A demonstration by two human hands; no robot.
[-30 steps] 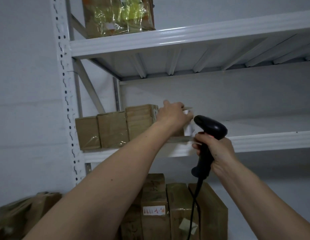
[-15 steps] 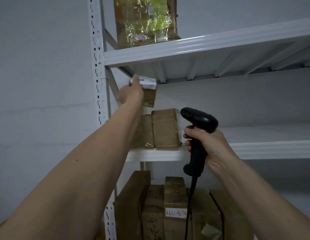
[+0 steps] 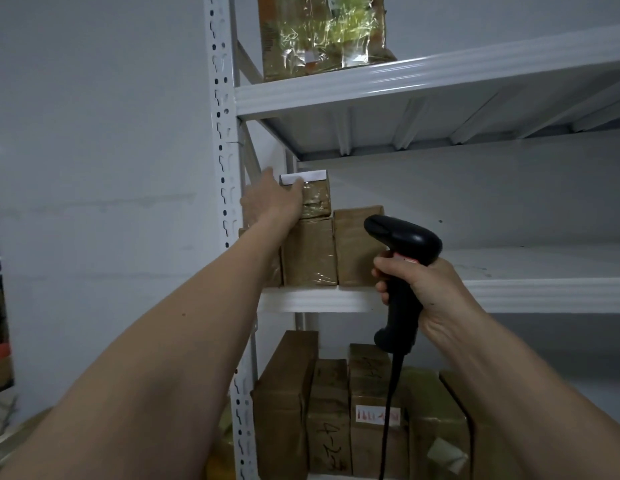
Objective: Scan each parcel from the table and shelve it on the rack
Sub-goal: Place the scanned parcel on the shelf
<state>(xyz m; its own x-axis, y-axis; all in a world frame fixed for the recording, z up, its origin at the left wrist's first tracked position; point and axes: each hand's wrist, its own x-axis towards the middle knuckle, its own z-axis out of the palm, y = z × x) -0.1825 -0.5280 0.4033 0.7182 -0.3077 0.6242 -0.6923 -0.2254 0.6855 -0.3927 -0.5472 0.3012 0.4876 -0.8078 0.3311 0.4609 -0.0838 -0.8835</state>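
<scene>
My left hand (image 3: 272,199) grips a small brown taped parcel (image 3: 315,197) with a white label on top, resting on a row of brown parcels (image 3: 310,252) that stand on the middle shelf (image 3: 530,294) of the white rack. My fingers lie over the small parcel's left side. My right hand (image 3: 419,282) holds a black barcode scanner (image 3: 402,244) by its handle in front of that shelf's edge, head pointing left and up, its cable hanging down.
The rack's perforated white upright (image 3: 223,133) stands left of my left hand. A film-wrapped box (image 3: 322,32) sits on the top shelf (image 3: 422,81). Several larger brown parcels (image 3: 336,410) stand on the bottom level. The grey wall is on the left.
My left hand carried the small parcel from the shelf edge beside the row, up and left, and now has it down on top of the standing parcels. The scanner hand stayed roughly in place.
</scene>
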